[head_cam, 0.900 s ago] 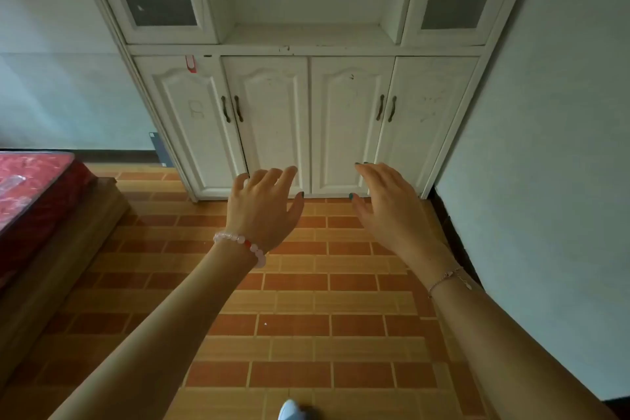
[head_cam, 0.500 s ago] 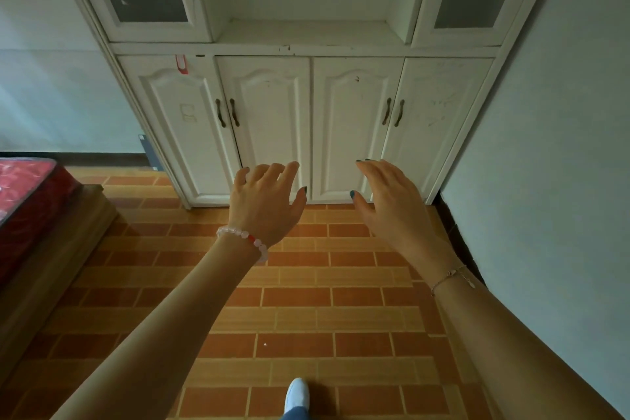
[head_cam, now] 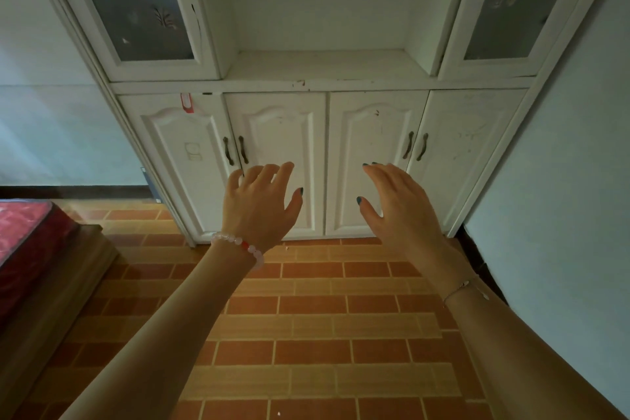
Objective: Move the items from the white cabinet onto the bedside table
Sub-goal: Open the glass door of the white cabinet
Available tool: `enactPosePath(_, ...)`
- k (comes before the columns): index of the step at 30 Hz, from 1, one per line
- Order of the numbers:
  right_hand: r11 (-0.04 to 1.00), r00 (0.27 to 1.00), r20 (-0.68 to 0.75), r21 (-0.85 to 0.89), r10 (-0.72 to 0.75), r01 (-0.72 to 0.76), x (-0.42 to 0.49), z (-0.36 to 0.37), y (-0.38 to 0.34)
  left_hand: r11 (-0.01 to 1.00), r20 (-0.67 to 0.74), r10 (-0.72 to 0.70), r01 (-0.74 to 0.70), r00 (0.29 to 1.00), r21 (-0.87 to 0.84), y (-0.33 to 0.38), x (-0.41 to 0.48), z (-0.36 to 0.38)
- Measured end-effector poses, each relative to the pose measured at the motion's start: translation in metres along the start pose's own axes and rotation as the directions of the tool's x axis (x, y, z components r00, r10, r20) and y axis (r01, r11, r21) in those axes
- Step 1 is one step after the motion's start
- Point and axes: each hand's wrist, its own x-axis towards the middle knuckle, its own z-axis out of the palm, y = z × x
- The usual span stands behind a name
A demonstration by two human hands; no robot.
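The white cabinet (head_cam: 317, 85) fills the far wall. All of its lower doors are closed, each pair with dark handles (head_cam: 235, 150) (head_cam: 414, 146). A bare open shelf (head_cam: 324, 63) sits in the middle above, flanked by glass doors. My left hand (head_cam: 260, 206) is raised in front of the second lower door, fingers spread, holding nothing. In front of the third door my right hand (head_cam: 397, 203) is raised with its fingers apart, also holding nothing. Neither hand touches the doors. No items and no bedside table show.
A bed with a red mattress (head_cam: 24, 242) on a wooden frame (head_cam: 68, 280) juts in at the left. A pale wall (head_cam: 562, 181) closes the right side. The floor (head_cam: 313, 334) is orange and tan tile.
I have come closer to the cabinet, which looms larger and higher in view. Both hands stay raised and empty in front of the middle doors.
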Motion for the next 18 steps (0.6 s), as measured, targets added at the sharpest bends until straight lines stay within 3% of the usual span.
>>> enactPosePath(5,1.0,0.999,-0.044,-0.005,-0.022,0.021,0.056,0.015,0.013,0.999,-0.011,-0.009,0.009,1.0,0.031,-0.02,0.045,0.023)
enactPosePath(18,0.992,0.992,0.011,0.033,-0.123,0.122,0.253,0.066,0.082,0.992,-0.003,-0.082,0.082,0.997,0.092,-0.051,0.208,0.103)
